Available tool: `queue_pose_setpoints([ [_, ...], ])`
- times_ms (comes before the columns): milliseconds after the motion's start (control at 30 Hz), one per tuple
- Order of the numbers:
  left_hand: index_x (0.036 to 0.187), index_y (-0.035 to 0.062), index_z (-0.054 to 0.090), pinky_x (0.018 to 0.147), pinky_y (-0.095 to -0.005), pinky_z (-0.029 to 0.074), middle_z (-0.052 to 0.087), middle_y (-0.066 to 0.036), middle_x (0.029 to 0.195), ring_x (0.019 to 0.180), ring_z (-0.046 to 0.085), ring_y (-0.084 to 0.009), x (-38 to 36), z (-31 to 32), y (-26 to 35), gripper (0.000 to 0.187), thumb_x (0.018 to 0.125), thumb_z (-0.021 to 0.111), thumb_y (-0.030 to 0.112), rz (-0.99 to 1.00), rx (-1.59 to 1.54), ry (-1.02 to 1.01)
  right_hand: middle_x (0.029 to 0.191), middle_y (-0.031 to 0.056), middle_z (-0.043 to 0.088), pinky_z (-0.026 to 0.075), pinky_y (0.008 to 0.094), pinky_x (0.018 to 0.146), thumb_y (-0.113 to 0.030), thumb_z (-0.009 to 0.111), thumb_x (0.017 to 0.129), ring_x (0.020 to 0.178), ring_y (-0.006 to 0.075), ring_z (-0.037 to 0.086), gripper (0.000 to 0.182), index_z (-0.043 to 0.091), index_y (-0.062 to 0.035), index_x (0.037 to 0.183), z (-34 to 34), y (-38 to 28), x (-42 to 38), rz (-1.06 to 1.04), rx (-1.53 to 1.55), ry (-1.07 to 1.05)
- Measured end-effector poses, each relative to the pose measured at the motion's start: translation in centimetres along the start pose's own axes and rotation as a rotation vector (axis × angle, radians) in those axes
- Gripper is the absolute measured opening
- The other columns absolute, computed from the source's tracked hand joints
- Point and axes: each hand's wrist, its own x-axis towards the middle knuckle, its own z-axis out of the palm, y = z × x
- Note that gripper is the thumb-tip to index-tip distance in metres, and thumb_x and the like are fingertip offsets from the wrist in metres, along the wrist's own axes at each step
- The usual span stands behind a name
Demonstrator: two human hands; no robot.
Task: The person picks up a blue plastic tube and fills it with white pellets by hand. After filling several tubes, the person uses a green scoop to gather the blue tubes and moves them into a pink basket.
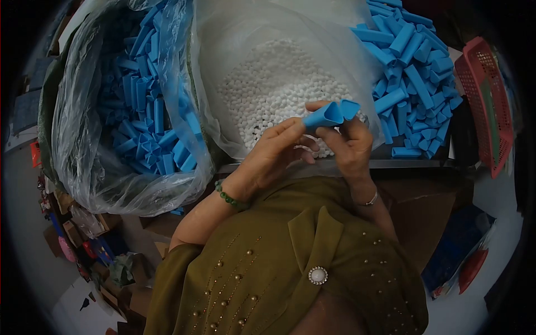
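Between my hands is a blue triangular tube, its open end facing right. My left hand pinches its left end between thumb and fingers. A small blue cap sits at the tube's open end, apparently tilted, and my right hand has its fingers around it. Whether cap and tube are joined I cannot tell. Many small white balls lie on clear plastic sheeting just behind my hands.
At the left, a plastic-lined bag holds many blue tubes. A heap of blue pieces lies at the right, beside a pink basket. Boxes stand at lower left.
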Motion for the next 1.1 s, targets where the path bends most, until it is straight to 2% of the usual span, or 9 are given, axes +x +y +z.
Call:
queue_pose_setpoints([
  [33, 0.114, 0.0042, 0.055, 0.083, -0.034, 0.05, 0.058, -0.007, 0.108, 0.102, 0.056, -0.0172, -0.3, -0.1, 0.6, 0.035, 0.096, 0.058, 0.035, 0.0, -0.003, 0.006, 0.109, 0.0102, 0.064, 0.052, 0.0272, 0.082, 0.002, 0.068, 0.082, 0.091, 0.0156, 0.064, 0.033, 0.062, 0.0022, 0.114, -1.0, 0.2, 0.0, 0.005, 0.003, -0.004],
  [100, 0.114, 0.0047, 0.055, 0.082, -0.0356, 0.051, 0.056, -0.011, 0.113, 0.105, 0.057, -0.0224, -1.0, -0.6, 1.8, 0.035, 0.086, 0.069, 0.019, 0.187, 0.963, 0.231, 0.08, 0.0049, 0.061, 0.043, 0.0242, 0.054, -0.001, 0.072, 0.076, 0.057, 0.0107, 0.05, 0.027, 0.067, -0.0014, 0.102, -3.0, 0.6, 0.2, -0.071, -0.297, 0.009],
  [133, 0.114, 0.0047, 0.055, 0.082, -0.0356, 0.051, 0.056, -0.011, 0.113, 0.105, 0.057, -0.0224, -1.3, -1.3, 2.0, 0.035, 0.086, 0.069, 0.019, 0.184, 0.963, 0.232, 0.079, 0.0079, 0.06, 0.044, 0.031, 0.054, -0.004, 0.071, 0.076, 0.06, 0.0168, 0.055, 0.015, 0.066, -0.0014, 0.09, -2.7, -2.5, 0.8, -0.072, -0.557, -0.065],
  [200, 0.116, 0.0048, 0.053, 0.082, -0.0388, 0.051, 0.054, -0.014, 0.112, 0.102, 0.057, -0.0298, -1.8, -2.6, 2.2, 0.051, 0.071, 0.075, 0.008, 0.685, 1.768, 0.332, 0.079, 0.0099, 0.059, 0.046, 0.0349, 0.057, -0.006, 0.071, 0.075, 0.065, 0.022, 0.058, 0.013, 0.064, -0.0013, 0.085, -3.8, -1.7, 0.4, -0.119, -0.887, -0.141],
  [300, 0.126, 0.0064, 0.05, 0.084, -0.0384, 0.049, 0.054, -0.015, 0.114, 0.105, 0.055, -0.0358, -1.7, -2.4, 1.3, 0.064, 0.067, 0.076, 0.006, 0.427, 1.912, 0.35, 0.079, 0.0132, 0.058, 0.048, 0.0416, 0.063, -0.008, 0.07, 0.074, 0.075, 0.031, 0.061, 0.012, 0.062, -0.0018, 0.08, -3.6, 0.5, -0.2, -0.108, -1.283, -0.268],
  [533, 0.119, 0.0037, 0.053, 0.075, -0.0401, 0.049, 0.058, -0.015, 0.101, 0.088, 0.059, -0.0325, 0.8, -3.9, -0.4, 0.056, 0.068, 0.075, 0.006, 0.485, 1.675, 0.344, 0.084, 0.0132, 0.057, 0.05, 0.0434, 0.07, -0.01, 0.07, 0.074, 0.081, 0.0341, 0.061, 0.012, 0.062, -0.0037, 0.081, -1.0, 2.3, 0.7, -0.055, -1.092, -0.262],
  [667, 0.107, 0.0025, 0.059, 0.065, -0.0333, 0.048, 0.058, -0.01, 0.086, 0.071, 0.057, -0.0194, 0.0, -3.0, 1.2, 0.036, 0.074, 0.073, 0.005, 0.379, 1.221, 0.379, 0.086, 0.0135, 0.059, 0.05, 0.042, 0.07, -0.009, 0.069, 0.076, 0.08, 0.0338, 0.062, 0.015, 0.064, -0.0032, 0.088, -0.8, 1.9, 0.6, -0.035, -0.863, -0.178],
  [800, 0.103, 0.0035, 0.062, 0.062, -0.0284, 0.046, 0.055, -0.005, 0.084, 0.067, 0.051, -0.0132, -0.7, -1.0, 2.4, 0.028, 0.077, 0.073, 0.004, 0.406, 0.995, 0.298, 0.091, 0.0096, 0.061, 0.049, 0.0287, 0.068, -0.002, 0.069, 0.078, 0.079, 0.0187, 0.062, 0.029, 0.066, -0.0014, 0.106, -0.7, 1.8, 0.8, -0.011, -0.583, -0.145],
  [1100, 0.105, 0.0047, 0.062, 0.059, -0.0289, 0.047, 0.06, -0.009, 0.088, 0.071, 0.058, -0.0188, -0.5, 0.7, 3.8, 0.035, 0.072, 0.069, -0.006, 0.804, 1.351, 0.158, 0.094, 0.0068, 0.061, 0.049, 0.0262, 0.068, 0.002, 0.067, 0.081, 0.081, 0.0136, 0.061, 0.026, 0.065, 0.0, 0.107, -0.6, 1.7, 0.8, -0.026, -0.542, -0.137],
])
